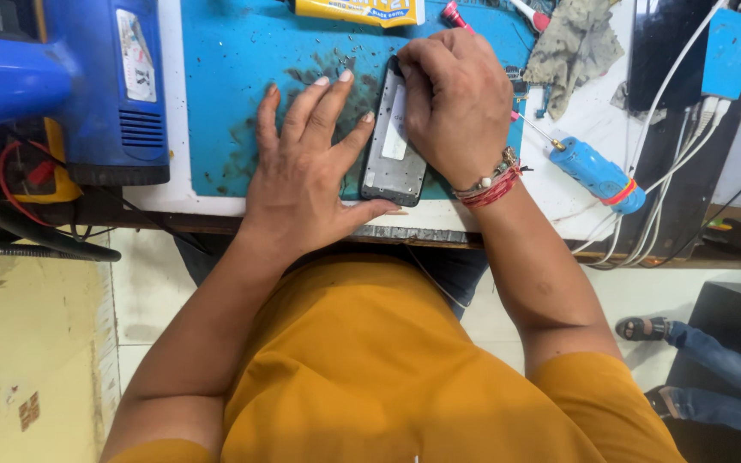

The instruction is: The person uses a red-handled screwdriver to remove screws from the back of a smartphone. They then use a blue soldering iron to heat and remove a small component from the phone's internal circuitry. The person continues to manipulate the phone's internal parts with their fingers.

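At the far left a blue heat gun (87, 81) stands on the desk (173, 193). The left hand (306, 167) lies flat and wide open on the blue mat (233, 69), its thumb and fingers touching the left edge of the phone (394, 150). The phone lies face down between both hands. The right hand (456, 103) covers its upper end with bent fingers pressing there. Further right lies a blue screwdriver (598, 176).
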